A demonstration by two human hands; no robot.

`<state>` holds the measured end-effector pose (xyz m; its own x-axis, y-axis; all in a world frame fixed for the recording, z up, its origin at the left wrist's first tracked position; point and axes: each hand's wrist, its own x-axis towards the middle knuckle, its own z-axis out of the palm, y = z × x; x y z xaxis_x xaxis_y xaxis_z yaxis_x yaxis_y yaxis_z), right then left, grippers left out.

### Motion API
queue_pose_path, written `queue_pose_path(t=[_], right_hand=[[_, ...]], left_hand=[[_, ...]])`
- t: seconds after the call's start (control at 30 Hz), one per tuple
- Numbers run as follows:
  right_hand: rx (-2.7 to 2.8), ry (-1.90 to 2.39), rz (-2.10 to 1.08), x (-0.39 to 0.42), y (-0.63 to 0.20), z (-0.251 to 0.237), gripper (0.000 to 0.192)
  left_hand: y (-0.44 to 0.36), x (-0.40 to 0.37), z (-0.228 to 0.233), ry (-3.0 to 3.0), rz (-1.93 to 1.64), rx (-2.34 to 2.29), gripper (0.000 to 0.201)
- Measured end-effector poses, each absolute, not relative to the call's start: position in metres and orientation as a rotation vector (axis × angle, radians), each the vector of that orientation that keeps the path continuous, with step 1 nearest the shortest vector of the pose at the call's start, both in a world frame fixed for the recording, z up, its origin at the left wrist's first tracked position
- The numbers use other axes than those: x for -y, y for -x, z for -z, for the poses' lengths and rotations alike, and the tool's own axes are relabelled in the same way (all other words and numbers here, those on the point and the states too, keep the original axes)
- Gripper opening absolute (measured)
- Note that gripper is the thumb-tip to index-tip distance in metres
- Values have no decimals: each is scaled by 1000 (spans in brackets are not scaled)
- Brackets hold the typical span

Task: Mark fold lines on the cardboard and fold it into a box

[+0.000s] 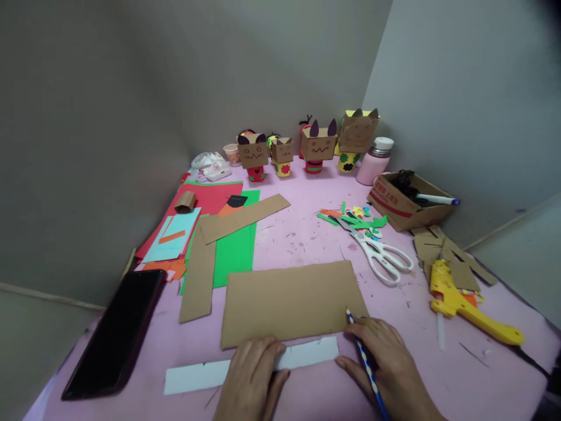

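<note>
Head view: a pink-covered tabletop (284,248) carries everything, and the largest piece near the hands is a rectangular brown cardboard panel (289,301), lying flat just ahead of them. The left hand (256,377) has its fingers together over the white strip (307,354) and its thumb by the strip's lower edge — whether it pinches or only presses, I cannot tell. The right hand (385,356) holds a blue patterned pencil (365,361) between thumb and fingers, fingertips at the panel's near right corner. The strip lies along the panel's near edge, close to it at the right end; small dark marks show on its upper edge.

The step in hand looks like measuring and marking the panel with the strip as gauge. A next mark would probably call for a steady left hand, the strip lined up with the cardboard, and the pencil point brought onto it; contact at the point cannot be judged now.

On the left, a cardboard strip (199,280) sits near the panel's edge, with a smartphone (116,333) farther out. White-handled scissors (360,237) lie beyond its far right corner, and a yellow glue gun (456,307) lies well to the right. The easiest room for sliding the panel seems to be straight ahead, between the green sheet (234,260) and the scissors.
</note>
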<state>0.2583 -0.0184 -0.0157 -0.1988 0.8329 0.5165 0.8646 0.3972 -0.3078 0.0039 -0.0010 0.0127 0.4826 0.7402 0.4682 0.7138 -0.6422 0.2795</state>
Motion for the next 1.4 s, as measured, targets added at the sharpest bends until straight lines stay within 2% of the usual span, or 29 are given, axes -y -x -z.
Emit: queue_pose_path(t=[0.5, 0.73, 0.87, 1.0, 1.17, 1.4], right_hand=[[2081, 1458, 91, 18, -256, 13, 23], [2084, 1436, 80, 19, -258, 16, 25], [2115, 1452, 108, 21, -268, 17, 19], [2166, 1482, 207, 23, -277, 15, 23], [2158, 1488, 185, 25, -277, 12, 23], [2121, 1467, 121, 26, -278, 16, 22]], left_hand=[[3, 0, -8, -2616, -740, -1291, 25], [2, 0, -13, -2600, -810, -1305, 20], [2, 3, -12, -2633, -861, -1227, 11], [2, 6, -10, -2637, -846, -1147, 17], [-1, 10, -12, -2591, -858, -1168, 21], [-2, 8, -12, -2588, -830, -1207, 16]])
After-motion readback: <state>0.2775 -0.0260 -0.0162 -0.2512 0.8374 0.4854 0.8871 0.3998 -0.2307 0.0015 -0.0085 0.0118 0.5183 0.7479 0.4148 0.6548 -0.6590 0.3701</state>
